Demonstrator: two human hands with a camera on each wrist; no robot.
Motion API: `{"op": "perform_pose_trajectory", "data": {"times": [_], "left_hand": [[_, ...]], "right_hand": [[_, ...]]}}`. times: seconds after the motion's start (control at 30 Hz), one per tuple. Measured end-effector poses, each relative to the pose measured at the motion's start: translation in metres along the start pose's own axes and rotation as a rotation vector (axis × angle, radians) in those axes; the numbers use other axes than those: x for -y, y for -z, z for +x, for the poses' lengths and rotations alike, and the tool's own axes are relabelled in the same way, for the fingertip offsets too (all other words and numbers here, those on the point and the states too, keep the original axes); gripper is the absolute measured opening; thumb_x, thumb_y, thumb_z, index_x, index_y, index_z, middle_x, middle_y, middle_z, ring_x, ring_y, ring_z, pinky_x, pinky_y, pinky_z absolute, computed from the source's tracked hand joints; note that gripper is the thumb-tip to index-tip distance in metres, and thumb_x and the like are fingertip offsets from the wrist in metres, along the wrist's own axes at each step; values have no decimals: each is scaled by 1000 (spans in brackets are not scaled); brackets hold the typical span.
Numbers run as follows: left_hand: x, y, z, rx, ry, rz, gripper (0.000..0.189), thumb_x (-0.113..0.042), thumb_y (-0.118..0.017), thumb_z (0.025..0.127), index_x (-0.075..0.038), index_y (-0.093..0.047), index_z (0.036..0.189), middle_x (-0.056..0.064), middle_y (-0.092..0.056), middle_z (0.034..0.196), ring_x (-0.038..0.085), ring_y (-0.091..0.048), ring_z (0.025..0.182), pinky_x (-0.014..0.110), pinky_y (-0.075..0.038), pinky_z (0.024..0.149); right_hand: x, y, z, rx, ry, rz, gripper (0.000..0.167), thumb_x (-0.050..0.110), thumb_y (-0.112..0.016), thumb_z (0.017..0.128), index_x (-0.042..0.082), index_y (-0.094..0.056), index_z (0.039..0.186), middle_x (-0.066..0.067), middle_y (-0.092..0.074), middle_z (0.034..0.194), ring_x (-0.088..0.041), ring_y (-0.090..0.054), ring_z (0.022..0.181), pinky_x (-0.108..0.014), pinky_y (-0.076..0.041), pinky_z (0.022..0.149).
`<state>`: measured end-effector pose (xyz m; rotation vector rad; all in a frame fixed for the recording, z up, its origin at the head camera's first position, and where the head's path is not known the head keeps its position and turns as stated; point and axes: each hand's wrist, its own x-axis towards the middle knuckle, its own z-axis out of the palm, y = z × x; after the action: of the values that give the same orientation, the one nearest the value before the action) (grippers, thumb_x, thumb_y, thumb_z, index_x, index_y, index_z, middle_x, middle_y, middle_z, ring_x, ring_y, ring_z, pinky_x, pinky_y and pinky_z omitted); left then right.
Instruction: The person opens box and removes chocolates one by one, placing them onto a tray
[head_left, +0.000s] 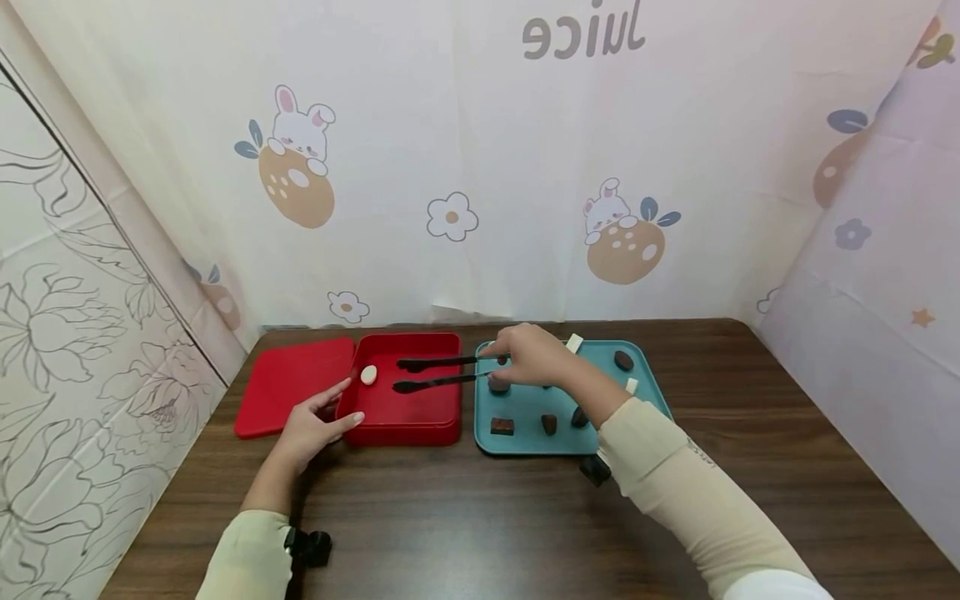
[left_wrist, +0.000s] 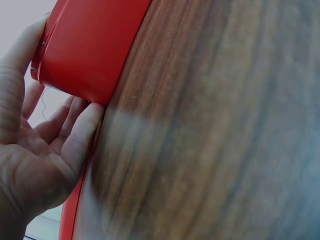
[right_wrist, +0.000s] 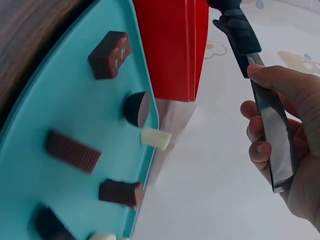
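My right hand [head_left: 532, 358] grips a pair of tongs [head_left: 412, 386] with black tips. Those tips stand apart over the red box [head_left: 420, 435], with nothing between them. In the right wrist view the thumb and fingers wrap the metal part of the tongs [right_wrist: 277, 145]. A white egg-shaped piece [head_left: 368, 375] lies inside the box near its left wall. My left hand [head_left: 311, 429] holds the box by its left front corner, as the left wrist view shows with the box wall [left_wrist: 95, 50] between thumb and fingers.
A teal tray [head_left: 525, 404] stands right of the box. It bears several chocolates, among them a brown block [head_left: 502, 427], a dark oval [head_left: 623, 360] and a white stick [head_left: 574, 342]. Left of the box lies a flat red lid [head_left: 288, 379]. A patterned curtain [head_left: 450, 275] hangs behind the wooden table [head_left: 450, 517].
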<state>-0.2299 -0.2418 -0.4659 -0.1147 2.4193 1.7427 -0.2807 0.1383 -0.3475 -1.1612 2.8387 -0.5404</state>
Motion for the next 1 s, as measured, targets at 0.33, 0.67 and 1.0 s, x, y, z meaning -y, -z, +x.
{"op": "perform_pose_trajectory", "data": {"times": [0.33, 0.67, 1.0], "left_hand": [[-2, -1, 3, -17, 1, 23, 78, -37, -80, 82, -26, -43, 149, 14, -38, 148, 31, -37, 130, 37, -55, 85], [-3, 1, 0, -17, 0, 12, 77, -35, -79, 83, -25, -42, 150, 17, -37, 149, 32, -35, 132, 36, -56, 85], [0, 2, 3, -22, 5, 22, 78, -36, -80, 81, -26, -43, 149, 15, -39, 148, 30, -36, 131, 35, -56, 84]], "right_hand": [[1, -9, 25, 40, -64, 46, 34, 21, -74, 86, 12, -72, 119, 2, -66, 93, -8, -44, 54, -23, -39, 50], [11, -24, 55, 83, -92, -11, 32, 20, -72, 87, 8, -72, 117, 4, -63, 71, -10, -51, 59, -23, -42, 54], [18, -42, 86, 107, -168, -43, 35, 27, -75, 86, 14, -73, 118, 1, -72, 101, -12, -57, 73, -24, -49, 61]]}}
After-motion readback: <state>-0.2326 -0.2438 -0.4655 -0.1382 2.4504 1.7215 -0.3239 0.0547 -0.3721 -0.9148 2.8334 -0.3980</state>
